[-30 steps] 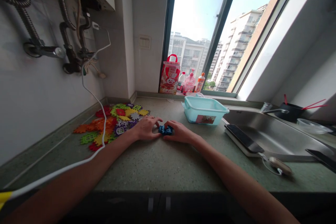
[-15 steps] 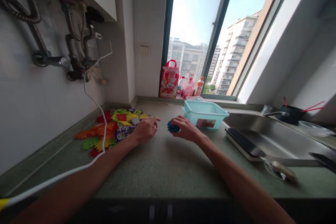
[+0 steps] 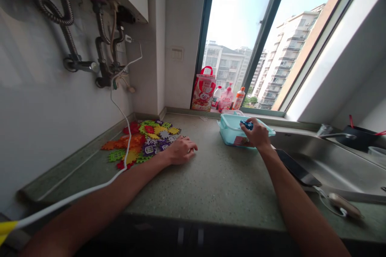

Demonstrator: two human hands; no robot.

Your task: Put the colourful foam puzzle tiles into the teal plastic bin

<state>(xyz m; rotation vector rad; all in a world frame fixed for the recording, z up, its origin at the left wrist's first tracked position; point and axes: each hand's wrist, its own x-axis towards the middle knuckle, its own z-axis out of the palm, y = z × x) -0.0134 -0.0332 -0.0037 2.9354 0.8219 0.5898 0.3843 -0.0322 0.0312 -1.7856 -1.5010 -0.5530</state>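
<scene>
The right hand [image 3: 257,132] pinches blue toothed plastic [image 3: 246,125], one piece or several, I can't tell, between its fingers, at the mouth of the teal bin [image 3: 228,133], the person's 1 o'clock. It looks light, stiff and sturdy, best gripped by its toothed edge. The left hand [image 3: 182,151], fingers loosely bent, seemingly empty, is beside the gear pile [image 3: 149,149] at 11 o'clock. Speckled green surface [image 3: 208,180]; window [image 3: 238,28] at 12 to 1, steel sink [image 3: 340,168] at 2 o'clock

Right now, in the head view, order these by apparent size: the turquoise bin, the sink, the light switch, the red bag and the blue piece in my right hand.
1. Sink, partly cut off
2. Turquoise bin
3. Red bag
4. Blue piece and light switch: too alike to rank
</scene>
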